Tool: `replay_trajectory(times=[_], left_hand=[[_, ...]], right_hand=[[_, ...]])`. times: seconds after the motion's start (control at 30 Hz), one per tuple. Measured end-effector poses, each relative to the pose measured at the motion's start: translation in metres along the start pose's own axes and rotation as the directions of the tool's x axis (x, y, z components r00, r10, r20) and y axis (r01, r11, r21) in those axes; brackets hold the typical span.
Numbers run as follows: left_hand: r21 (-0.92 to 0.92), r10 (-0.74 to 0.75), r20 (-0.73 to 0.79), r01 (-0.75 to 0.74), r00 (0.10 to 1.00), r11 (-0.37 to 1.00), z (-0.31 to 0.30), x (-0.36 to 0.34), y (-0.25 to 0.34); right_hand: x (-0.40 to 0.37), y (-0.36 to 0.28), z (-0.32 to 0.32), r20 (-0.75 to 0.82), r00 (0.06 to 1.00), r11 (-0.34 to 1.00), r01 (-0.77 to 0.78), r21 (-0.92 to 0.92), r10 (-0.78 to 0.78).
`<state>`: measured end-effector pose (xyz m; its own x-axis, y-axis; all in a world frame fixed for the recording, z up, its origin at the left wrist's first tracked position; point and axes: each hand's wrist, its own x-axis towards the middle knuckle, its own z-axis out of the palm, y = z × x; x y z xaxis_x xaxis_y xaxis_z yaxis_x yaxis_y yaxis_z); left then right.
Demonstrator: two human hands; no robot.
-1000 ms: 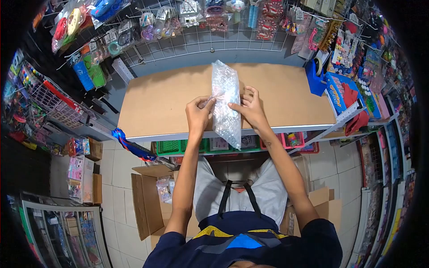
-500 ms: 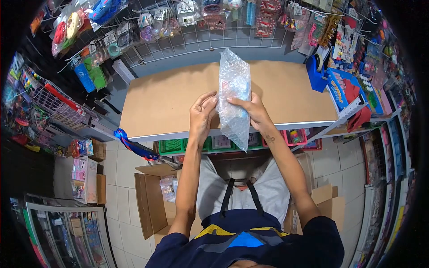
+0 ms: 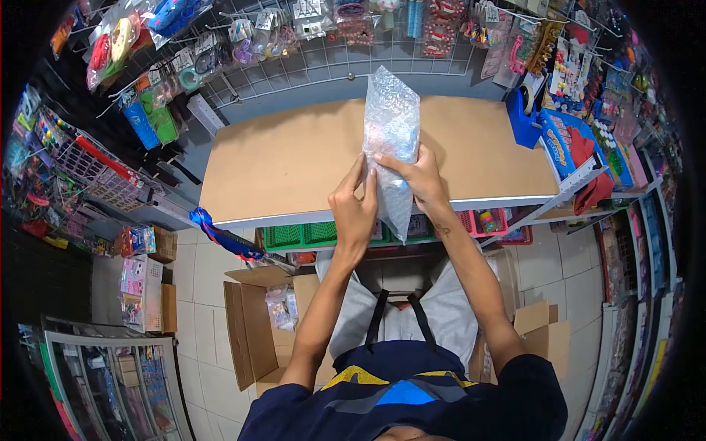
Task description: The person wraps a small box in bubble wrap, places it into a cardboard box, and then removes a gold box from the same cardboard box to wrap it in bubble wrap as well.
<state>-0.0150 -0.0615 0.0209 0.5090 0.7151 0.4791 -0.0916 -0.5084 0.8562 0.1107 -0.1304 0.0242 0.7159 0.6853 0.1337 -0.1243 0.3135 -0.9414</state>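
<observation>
Silvery bubble wrap makes up a long packet [image 3: 396, 117], held over the middle of the desk [image 3: 287, 165], faint red and blue showing through. Its long axis runs almost straight away from the person, the near end set slightly to the right. The far end comes to an off-centre point toward the wire mesh [image 3: 309, 79]; the near end tapers to a tip past the desk's front edge. The right grip [image 3: 425, 181] is closed about the packet's right side, thumb across the face, fingers behind. The left grip [image 3: 354, 213] is narrow, thumb and index finger slightly apart at the packet's left edge; whether they pinch it I cannot tell. Green baskets [image 3: 284, 235] sit below the front edge.
</observation>
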Motion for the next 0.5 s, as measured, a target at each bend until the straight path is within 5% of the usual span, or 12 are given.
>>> replay_trajectory(times=[0.1, 0.23, 0.43, 0.5], left_hand=[[-0.351, -0.146, 0.014, 0.141, 0.989, 0.926, 0.003, 0.004, 0.0], [-0.553, -0.281, 0.151, 0.317, 0.948, 0.771, 0.003, 0.01, 0.003], [-0.511, -0.23, 0.155, 0.278, 0.961, 0.814, 0.004, 0.023, 0.011], [-0.362, -0.088, 0.079, 0.111, 0.993, 0.925, 0.004, 0.035, 0.015]], right_hand=[[-0.003, 0.0, -0.002, 0.005, 1.0, 0.999, -0.024, 0.028, 0.023], [-0.005, -0.005, -0.004, -0.014, 0.997, 0.993, -0.078, 0.084, 0.08], [-0.005, -0.011, -0.008, -0.007, 0.999, 0.991, -0.044, 0.129, 0.046], [-0.002, -0.015, -0.011, -0.005, 1.0, 0.996, 0.03, 0.085, -0.03]])
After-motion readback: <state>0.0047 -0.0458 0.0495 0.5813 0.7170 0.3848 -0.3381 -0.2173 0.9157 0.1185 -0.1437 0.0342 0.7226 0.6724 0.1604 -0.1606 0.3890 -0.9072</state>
